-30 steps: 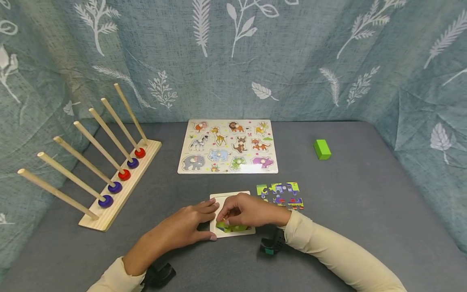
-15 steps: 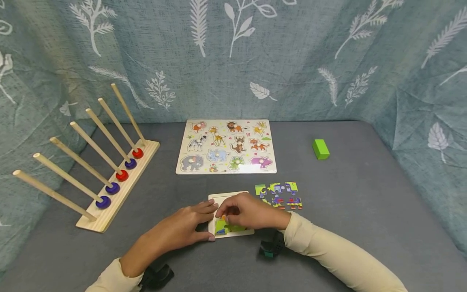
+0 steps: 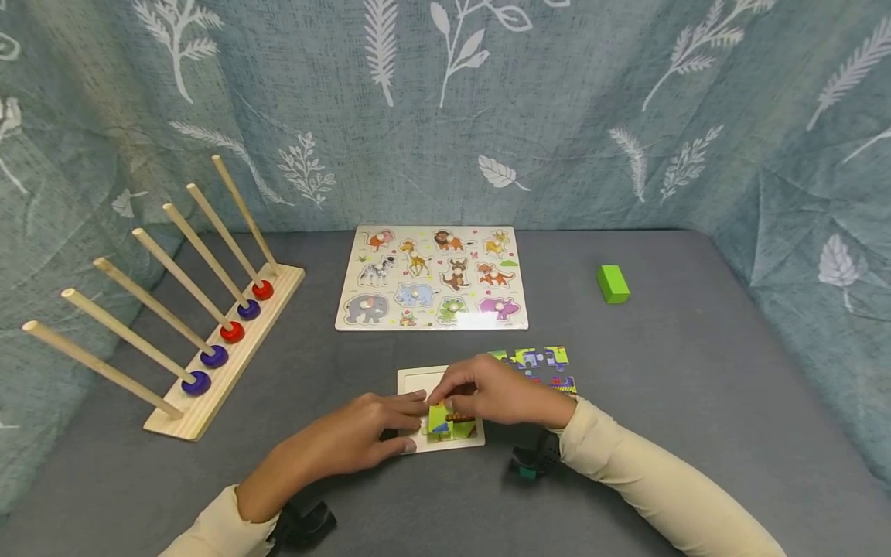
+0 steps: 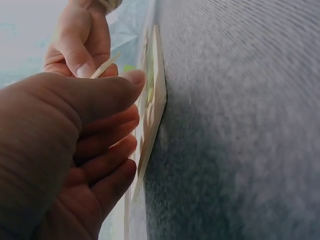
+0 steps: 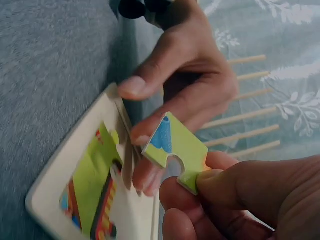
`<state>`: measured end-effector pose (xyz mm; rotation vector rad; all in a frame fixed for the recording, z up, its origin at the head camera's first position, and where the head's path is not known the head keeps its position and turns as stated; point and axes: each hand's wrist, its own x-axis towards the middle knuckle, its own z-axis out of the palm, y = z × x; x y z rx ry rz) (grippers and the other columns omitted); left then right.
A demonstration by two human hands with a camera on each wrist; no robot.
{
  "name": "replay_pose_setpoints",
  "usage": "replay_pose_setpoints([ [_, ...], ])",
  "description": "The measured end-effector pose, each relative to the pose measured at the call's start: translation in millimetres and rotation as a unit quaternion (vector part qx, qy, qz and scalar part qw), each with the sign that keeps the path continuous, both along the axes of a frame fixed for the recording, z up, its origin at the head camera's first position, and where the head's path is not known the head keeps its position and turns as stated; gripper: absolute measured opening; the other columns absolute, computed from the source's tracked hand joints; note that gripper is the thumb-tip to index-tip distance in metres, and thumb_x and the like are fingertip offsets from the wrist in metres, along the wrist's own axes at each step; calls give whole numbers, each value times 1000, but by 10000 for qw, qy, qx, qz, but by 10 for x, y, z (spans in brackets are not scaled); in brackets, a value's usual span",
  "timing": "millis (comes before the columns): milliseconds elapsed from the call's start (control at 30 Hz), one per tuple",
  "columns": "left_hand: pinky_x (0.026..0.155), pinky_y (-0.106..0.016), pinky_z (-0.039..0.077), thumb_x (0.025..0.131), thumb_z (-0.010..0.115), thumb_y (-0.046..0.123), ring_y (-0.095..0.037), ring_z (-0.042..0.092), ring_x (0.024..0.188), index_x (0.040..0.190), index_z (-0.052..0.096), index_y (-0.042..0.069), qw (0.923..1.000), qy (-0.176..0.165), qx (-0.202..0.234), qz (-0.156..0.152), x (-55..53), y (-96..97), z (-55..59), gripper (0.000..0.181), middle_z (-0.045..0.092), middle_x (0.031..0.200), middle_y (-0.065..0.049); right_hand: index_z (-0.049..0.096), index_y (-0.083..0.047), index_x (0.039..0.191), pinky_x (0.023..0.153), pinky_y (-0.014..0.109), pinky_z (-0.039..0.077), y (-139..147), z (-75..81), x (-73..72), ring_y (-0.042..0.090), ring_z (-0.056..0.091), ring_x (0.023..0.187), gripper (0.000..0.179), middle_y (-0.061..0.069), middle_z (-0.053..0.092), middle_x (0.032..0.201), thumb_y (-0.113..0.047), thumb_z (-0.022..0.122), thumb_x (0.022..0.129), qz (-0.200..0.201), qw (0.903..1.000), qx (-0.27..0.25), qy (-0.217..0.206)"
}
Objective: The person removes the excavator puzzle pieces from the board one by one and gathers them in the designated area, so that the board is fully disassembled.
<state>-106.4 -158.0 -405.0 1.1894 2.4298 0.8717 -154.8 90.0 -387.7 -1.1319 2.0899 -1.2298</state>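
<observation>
My right hand pinches a green jigsaw piece with a blue patch between thumb and fingers, tilted above the wooden puzzle tray. In the right wrist view the joined pieces, green with red and yellow, lie inside that tray; a bare stretch of its base shows beside them. My left hand rests at the tray's left side, its fingers extended over the rim and holding nothing. From the left wrist, only the thin edge of the held piece appears beyond my left thumb.
Several loose jigsaw pieces lie right of the tray, partly hidden by my right hand. Behind stands an animal peg puzzle board. A wooden peg rack with red and purple rings is at left, a green block at right.
My right hand has lifted the green piece from the tray's lower left corner and shifted slightly right with it. The left fingers have slid a little further right over the tray.
</observation>
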Motion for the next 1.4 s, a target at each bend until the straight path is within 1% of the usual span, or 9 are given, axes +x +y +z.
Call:
replay_pose_setpoints([
  [133,99,-43,45,93,68,19,-25,38,137,126,66,3,9999,-9,-118,-12,-7,36,13,36,52,141,-9,72,1,110,69,25,52,95,7,-19,4,59,76,21,2,70,98,5,61,92,-125,9999,12,-13],
  [233,101,-45,42,92,70,21,-25,36,138,127,64,2,9998,76,-209,3,-12,57,19,40,49,143,-9,72,2,108,74,26,53,175,-9,-35,5,62,82,20,4,71,99,6,61,91,-230,9997,-13,-104],
  [333,102,-46,41,91,71,23,-25,35,139,131,62,2,9995,55,-323,38,-8,73,19,45,48,145,-8,73,2,105,78,26,53,258,-33,-47,5,62,87,19,4,71,100,5,60,92,-255,9996,-37,-112],
  [567,102,-46,41,90,72,24,-23,37,138,135,57,3,9991,39,-406,135,1,103,26,52,47,145,-8,74,0,104,69,27,51,463,-37,-70,9,58,81,20,1,69,97,7,61,91,-407,9991,-80,65],
  [700,103,-46,40,90,72,25,-22,35,139,137,55,3,9987,14,-476,170,1,111,37,55,45,147,-8,74,-1,105,75,28,53,558,-37,-68,11,63,87,20,1,69,99,6,62,91,-481,9988,32,-94],
  [833,104,-46,39,90,72,25,-23,32,140,139,53,3,9986,20,-512,155,-4,124,50,57,43,148,-9,74,0,104,81,29,54,638,-70,-64,12,64,91,19,3,70,100,7,64,89,-418,9989,4,-212],
  [1067,105,-46,38,89,74,23,-26,32,140,138,53,0,9985,158,-513,115,-36,142,69,58,44,147,-11,72,3,99,77,28,54,707,-102,-59,5,63,89,15,8,71,98,8,65,88,-442,9984,71,-342],
  [1200,105,-46,38,89,74,23,-26,32,140,138,53,-1,9985,212,-494,116,-42,131,58,58,44,148,-11,74,0,96,75,27,54,711,-114,-51,3,62,86,15,6,70,96,8,65,87,-361,9991,173,-145],
  [1400,106,-46,37,88,74,26,-29,30,141,137,53,-4,9979,457,-433,135,-32,111,23,61,39,151,-14,75,-2,93,70,24,52,724,-174,-31,5,58,78,17,-2,67,90,9,64,86,-186,9994,289,60],
])
